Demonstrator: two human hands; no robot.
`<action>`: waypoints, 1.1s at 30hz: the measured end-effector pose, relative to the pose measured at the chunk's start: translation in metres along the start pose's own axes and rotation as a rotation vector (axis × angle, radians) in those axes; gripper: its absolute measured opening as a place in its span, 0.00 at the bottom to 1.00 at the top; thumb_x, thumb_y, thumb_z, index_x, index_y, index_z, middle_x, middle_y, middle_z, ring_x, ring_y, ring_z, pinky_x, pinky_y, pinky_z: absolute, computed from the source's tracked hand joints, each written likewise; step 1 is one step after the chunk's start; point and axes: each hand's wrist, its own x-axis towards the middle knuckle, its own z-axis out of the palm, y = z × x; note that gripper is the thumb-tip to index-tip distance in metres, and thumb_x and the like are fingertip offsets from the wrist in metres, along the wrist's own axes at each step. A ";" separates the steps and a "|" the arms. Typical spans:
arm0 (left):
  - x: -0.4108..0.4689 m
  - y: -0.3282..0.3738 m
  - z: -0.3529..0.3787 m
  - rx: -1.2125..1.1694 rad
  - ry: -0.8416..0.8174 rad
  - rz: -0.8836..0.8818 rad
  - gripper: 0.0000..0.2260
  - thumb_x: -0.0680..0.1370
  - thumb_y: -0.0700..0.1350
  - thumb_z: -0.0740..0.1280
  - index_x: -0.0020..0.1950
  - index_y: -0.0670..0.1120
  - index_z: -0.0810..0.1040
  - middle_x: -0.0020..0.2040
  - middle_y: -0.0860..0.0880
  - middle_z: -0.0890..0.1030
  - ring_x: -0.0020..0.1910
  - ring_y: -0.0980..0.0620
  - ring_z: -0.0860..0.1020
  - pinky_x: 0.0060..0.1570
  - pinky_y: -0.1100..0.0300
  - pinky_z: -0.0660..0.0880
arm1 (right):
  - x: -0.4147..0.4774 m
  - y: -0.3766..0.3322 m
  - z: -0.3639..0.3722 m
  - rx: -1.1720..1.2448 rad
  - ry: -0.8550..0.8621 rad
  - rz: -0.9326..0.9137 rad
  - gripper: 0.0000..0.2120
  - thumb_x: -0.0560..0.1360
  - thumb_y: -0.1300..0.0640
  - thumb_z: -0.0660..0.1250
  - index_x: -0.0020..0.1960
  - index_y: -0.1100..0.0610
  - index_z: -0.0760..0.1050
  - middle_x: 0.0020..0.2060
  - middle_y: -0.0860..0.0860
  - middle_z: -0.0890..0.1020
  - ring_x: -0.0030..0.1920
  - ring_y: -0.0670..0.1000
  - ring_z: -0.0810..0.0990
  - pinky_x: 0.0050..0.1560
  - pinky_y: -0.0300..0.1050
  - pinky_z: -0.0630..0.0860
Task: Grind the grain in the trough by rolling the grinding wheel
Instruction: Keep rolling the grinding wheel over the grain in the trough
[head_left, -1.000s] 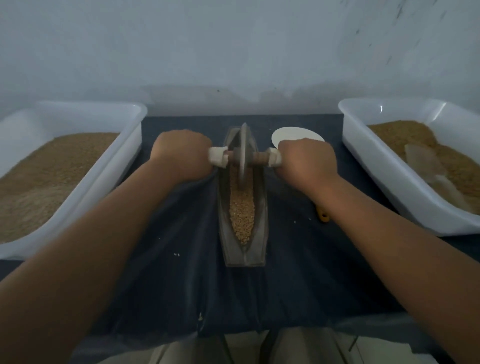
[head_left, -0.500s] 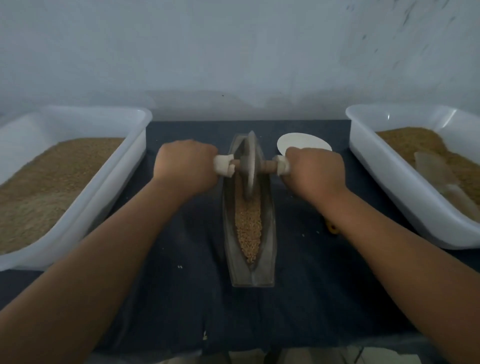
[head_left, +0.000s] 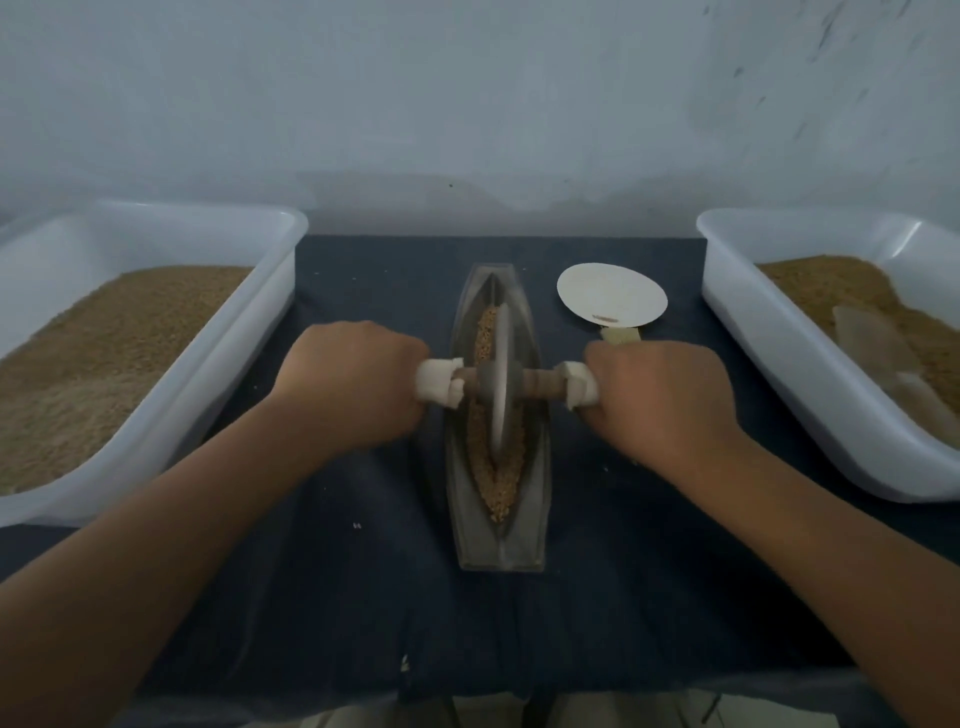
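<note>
Grey metal grinding wheel (head_left: 500, 384) stands on edge mid-trough (head_left: 498, 545), with grain (head_left: 501, 488) showing at its 12 and 6 o'clock. The left hand (head_left: 353, 384) and right hand (head_left: 660, 400) each clench one end of the axle (head_left: 540, 384). Mid-stroke, I judge; next, roll it lengthwise with even pressure.

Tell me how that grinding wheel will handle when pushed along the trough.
The grinding wheel looks like a solid grey disc, so probably stiff and heavy for its size. Standing on edge in the narrow trough, it should roll readily, but might tip sideways unless the left hand and right hand hold the axle level.
</note>
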 end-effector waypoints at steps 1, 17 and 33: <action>0.014 0.000 0.002 0.004 0.009 -0.021 0.10 0.72 0.60 0.63 0.37 0.56 0.67 0.33 0.56 0.73 0.32 0.51 0.74 0.31 0.59 0.64 | 0.013 0.000 0.006 -0.019 0.017 0.022 0.18 0.73 0.46 0.73 0.35 0.52 0.67 0.25 0.47 0.67 0.23 0.55 0.65 0.28 0.38 0.53; -0.025 -0.001 0.013 -0.048 0.121 0.022 0.13 0.69 0.63 0.64 0.34 0.58 0.64 0.28 0.57 0.70 0.26 0.55 0.69 0.28 0.62 0.57 | -0.008 -0.001 -0.015 -0.008 -0.019 -0.089 0.19 0.65 0.48 0.78 0.34 0.51 0.67 0.25 0.46 0.62 0.20 0.55 0.64 0.27 0.37 0.52; 0.013 0.000 0.009 -0.061 0.037 -0.050 0.12 0.73 0.62 0.62 0.37 0.55 0.69 0.33 0.55 0.73 0.32 0.50 0.75 0.33 0.57 0.69 | 0.024 -0.003 -0.003 -0.028 -0.017 0.013 0.18 0.72 0.51 0.70 0.31 0.50 0.62 0.24 0.46 0.69 0.23 0.50 0.65 0.28 0.39 0.55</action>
